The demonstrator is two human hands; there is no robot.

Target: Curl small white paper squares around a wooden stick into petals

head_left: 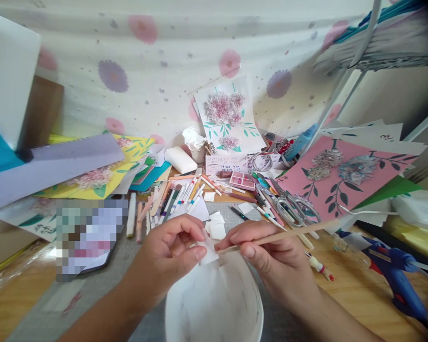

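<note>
Between the thumb and fingers of my left hand (pixel 173 249) is a small white paper piece (pixel 209 252). My right hand (pixel 271 251) grips a thin wooden stick (pixel 299 231) like a pen, its near end touching or almost touching the paper's edge. Both hands are above a white bowl (pixel 214 304), whose inside shows faint grey marks. Just behind my fingers lie several more small white paper squares (pixel 217 227) on the grey mat.
Markers (pixel 185 194), scissors (pixel 292 209) and a pink palette (pixel 242 180) crowd the back. A blue glue gun (pixel 388 266) lies right, a phone (pixel 92 237) left. Flower pictures on pink paper (pixel 374 161), yellow paper (pixel 135 154) and white paper (pixel 251 128) stand around.
</note>
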